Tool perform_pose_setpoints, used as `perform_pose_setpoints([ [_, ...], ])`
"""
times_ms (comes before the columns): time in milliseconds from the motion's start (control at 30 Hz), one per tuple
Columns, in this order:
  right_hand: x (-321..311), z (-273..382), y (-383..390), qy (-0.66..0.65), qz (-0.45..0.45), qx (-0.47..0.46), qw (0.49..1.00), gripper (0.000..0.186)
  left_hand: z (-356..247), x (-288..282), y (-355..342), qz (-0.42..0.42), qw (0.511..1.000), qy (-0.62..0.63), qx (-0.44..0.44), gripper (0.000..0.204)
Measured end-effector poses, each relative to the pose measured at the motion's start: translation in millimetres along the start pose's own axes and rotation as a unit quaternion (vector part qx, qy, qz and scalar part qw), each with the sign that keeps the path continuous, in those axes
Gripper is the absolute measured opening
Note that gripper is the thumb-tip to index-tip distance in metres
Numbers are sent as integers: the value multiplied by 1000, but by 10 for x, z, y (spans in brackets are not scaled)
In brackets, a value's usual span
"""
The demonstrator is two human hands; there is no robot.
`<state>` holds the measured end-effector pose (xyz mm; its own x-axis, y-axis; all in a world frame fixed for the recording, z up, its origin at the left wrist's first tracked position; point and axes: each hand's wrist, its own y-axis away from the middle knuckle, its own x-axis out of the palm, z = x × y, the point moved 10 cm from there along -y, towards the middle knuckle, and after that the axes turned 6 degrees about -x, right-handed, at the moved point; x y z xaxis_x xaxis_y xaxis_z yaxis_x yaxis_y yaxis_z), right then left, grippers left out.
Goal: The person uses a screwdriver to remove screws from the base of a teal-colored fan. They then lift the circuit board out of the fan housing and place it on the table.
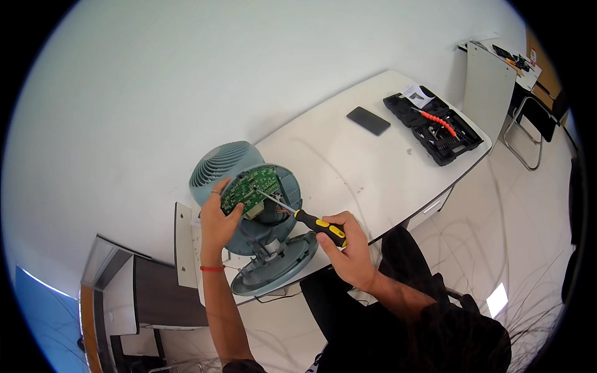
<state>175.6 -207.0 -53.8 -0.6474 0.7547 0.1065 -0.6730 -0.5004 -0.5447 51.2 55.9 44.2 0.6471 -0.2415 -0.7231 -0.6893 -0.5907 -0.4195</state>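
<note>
Nearest to the camera, the person's dark sleeve (460, 329) is filling the lower right, and the bare right forearm is reaching in from it. The right hand (351, 252) is grasping a black-and-yellow screwdriver (320, 227) by its handle, and the shaft is pointing up and leftward at a green circuit board (252, 186). The tip is ending over the board's face; from where I'm standing, I can't tell whether it is seated in a screw.

The left hand (217, 217), a red cord (212, 268) circling its wrist, is gripping the board's left end, the thumb pressing near the lower edge; whether the fingers are also holding the rim behind, I can't tell. The board is sitting tilted within the open round grey-green housing (293, 180) of a fan, at the near left side of the white table (323, 146). A round cover (270, 283) is lying just below the housing, toward the person, while the slatted fan head (227, 161) is resting behind, against the wall.

Farther along the tabletop, a dark phone (369, 120) is lying flat. Beyond it, an open black tool case (460, 148) is holding an orange-red flexible shaft (438, 123). Farthest off, a folding chair (538, 121) is standing beside another desk (488, 84).
</note>
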Motion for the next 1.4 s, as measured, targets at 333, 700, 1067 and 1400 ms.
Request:
perform_pose_setpoints([
  [333,6,-72,32,-13,-25,-4,1000,31,-33,-12,7,-3,1000,3,7,58],
  [700,155,75,100,83,75,-84,990,37,10,-11,7,-1,1000,1,-9,57],
  [1067,155,242,121,132,49,-195,971,38,1,-6,8,5,1000,-24,-1,59],
  [1400,100,210,-3,136,27,-64,988,33,8,-28,18,-6,999,-52,11,58],
])
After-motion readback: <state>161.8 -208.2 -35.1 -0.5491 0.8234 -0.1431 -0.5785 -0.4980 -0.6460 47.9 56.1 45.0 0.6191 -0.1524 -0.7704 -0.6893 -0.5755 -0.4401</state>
